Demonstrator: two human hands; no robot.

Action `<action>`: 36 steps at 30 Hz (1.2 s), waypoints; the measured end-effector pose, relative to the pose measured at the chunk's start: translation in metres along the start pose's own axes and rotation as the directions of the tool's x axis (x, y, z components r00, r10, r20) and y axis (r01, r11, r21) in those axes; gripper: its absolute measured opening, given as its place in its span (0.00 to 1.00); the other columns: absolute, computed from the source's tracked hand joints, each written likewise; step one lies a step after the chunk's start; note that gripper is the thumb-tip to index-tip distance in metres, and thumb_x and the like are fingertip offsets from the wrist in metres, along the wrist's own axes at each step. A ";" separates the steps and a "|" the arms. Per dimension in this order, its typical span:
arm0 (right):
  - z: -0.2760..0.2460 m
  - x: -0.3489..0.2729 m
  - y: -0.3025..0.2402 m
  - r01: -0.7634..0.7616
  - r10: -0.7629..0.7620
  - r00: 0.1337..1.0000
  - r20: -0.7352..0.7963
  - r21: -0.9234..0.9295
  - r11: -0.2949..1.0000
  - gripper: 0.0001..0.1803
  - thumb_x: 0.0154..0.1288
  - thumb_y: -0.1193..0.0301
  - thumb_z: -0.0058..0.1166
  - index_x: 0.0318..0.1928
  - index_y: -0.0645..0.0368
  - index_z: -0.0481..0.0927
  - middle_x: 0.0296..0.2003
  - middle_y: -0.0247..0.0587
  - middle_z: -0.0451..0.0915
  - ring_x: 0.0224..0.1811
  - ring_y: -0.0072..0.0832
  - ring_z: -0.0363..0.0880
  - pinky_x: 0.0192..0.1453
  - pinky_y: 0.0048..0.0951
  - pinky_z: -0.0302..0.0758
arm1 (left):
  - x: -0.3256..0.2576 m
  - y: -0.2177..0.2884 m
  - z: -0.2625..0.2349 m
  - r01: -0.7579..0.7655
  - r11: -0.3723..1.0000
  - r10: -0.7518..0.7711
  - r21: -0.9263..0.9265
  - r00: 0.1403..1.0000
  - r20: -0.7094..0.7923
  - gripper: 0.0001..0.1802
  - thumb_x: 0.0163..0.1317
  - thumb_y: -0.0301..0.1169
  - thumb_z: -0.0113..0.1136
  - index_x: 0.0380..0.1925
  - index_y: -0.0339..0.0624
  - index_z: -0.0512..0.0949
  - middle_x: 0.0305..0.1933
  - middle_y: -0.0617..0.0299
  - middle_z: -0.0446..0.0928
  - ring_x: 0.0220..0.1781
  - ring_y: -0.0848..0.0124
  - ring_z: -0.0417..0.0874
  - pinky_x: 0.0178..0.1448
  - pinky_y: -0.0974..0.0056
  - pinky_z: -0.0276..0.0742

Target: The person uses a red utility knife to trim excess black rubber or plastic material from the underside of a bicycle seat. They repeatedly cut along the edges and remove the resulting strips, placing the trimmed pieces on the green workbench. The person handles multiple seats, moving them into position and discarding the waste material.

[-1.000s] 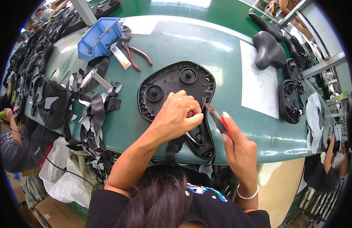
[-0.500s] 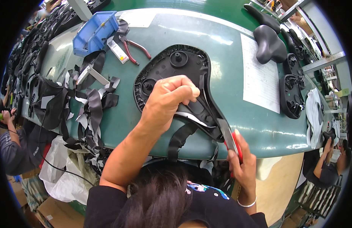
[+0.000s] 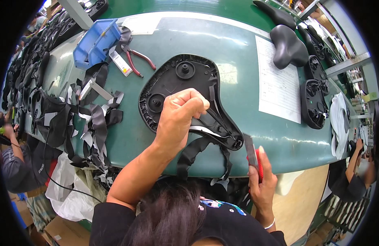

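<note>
A black bicycle saddle [image 3: 173,83] lies upside down on the green table, its wide end far left and its narrow nose toward me on the right. My left hand [image 3: 177,117] is closed in a fist over the saddle's middle; whatever its fingers pinch is hidden. A black strip of cover material [image 3: 190,158] trails from the saddle's near edge, and a white edge shows along that side. In my right hand [image 3: 262,182] is a red-handled utility knife [image 3: 250,146], its wide blade pointing up and away, just right of the nose and apart from it.
Black and white offcuts [image 3: 100,125] pile up on the left. Behind them are red-handled pliers [image 3: 141,57] and a blue bin [image 3: 93,51]. A printed sheet [image 3: 275,88] and a finished black saddle [image 3: 285,47] lie at right. People work at both sides.
The knife has come away from the saddle's nose, moving slightly right. The saddle has shifted a little left and nearer, with my left fist still over it.
</note>
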State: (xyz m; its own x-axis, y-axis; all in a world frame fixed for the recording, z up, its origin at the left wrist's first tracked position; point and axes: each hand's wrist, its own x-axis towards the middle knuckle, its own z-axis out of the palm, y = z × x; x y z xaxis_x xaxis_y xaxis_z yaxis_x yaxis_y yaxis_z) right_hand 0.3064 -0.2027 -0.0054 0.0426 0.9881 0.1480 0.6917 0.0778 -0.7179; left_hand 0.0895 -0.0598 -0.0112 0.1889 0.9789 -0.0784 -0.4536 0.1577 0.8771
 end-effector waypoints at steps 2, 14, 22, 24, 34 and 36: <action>0.009 0.006 -0.006 -0.005 0.005 1.000 0.004 -0.036 0.999 0.30 0.61 0.79 0.56 0.65 0.53 0.69 0.31 0.48 0.82 0.27 0.40 0.81 0.29 0.34 0.75 | 0.004 0.000 -0.001 -0.028 0.999 0.028 -0.025 1.000 0.013 0.06 0.55 0.25 0.53 0.20 0.39 0.74 0.25 0.66 0.71 0.31 0.78 0.67 0.41 0.72 0.63; 0.031 0.036 0.015 -0.249 0.259 0.966 -0.015 0.225 0.942 0.25 0.70 0.70 0.50 0.64 0.61 0.63 0.35 0.47 0.83 0.28 0.28 0.80 0.31 0.30 0.77 | 0.065 0.057 -0.059 -0.021 0.146 0.354 0.989 0.935 -0.032 0.31 0.63 0.51 0.58 0.47 0.29 0.73 0.45 0.50 0.79 0.39 0.65 0.76 0.43 0.57 0.72; -0.016 0.170 0.034 0.025 0.094 0.920 -0.381 0.295 0.955 0.21 0.66 0.71 0.55 0.57 0.61 0.68 0.27 0.32 0.75 0.20 0.13 0.69 0.23 0.19 0.67 | 0.147 0.033 -0.090 0.148 0.851 0.036 0.504 0.941 -0.337 0.26 0.67 0.49 0.56 0.17 0.41 0.71 0.17 0.71 0.65 0.18 0.79 0.61 0.22 0.68 0.57; -0.030 0.225 0.026 0.084 0.062 0.915 -0.398 0.340 0.937 0.23 0.60 0.74 0.59 0.55 0.61 0.69 0.26 0.29 0.70 0.18 0.14 0.66 0.23 0.17 0.65 | 0.169 0.040 -0.089 0.069 0.953 0.077 0.294 0.887 -0.456 0.24 0.70 0.48 0.50 0.26 0.38 0.74 0.20 0.65 0.69 0.18 0.75 0.68 0.22 0.66 0.64; -0.067 0.564 0.166 0.054 0.321 0.848 -0.421 0.672 0.738 0.22 0.51 0.70 0.66 0.48 0.57 0.76 0.31 0.27 0.71 0.34 0.22 0.70 0.41 0.26 0.69 | 0.178 -0.023 -0.036 -0.219 0.540 0.428 0.813 0.903 -0.041 0.05 0.59 0.27 0.61 0.27 0.38 0.77 0.27 0.59 0.73 0.23 0.71 0.74 0.29 0.69 0.70; -0.084 0.602 0.213 -0.035 0.413 0.808 -0.421 0.664 0.747 0.23 0.50 0.68 0.66 0.48 0.57 0.76 0.31 0.28 0.71 0.33 0.25 0.69 0.42 0.32 0.70 | 0.176 -0.022 -0.031 -0.218 0.568 0.381 0.793 0.924 -0.020 0.06 0.59 0.26 0.61 0.26 0.36 0.77 0.27 0.61 0.73 0.23 0.76 0.72 0.27 0.70 0.68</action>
State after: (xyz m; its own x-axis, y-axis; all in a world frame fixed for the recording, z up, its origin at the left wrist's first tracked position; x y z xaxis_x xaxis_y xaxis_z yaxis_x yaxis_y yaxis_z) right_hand 0.5395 0.3977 -0.0123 0.6232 0.7743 0.1096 0.0361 0.1115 -0.9931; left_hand 0.1055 0.1135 -0.0586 -0.0154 0.9674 0.2527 0.3920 -0.2267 0.8916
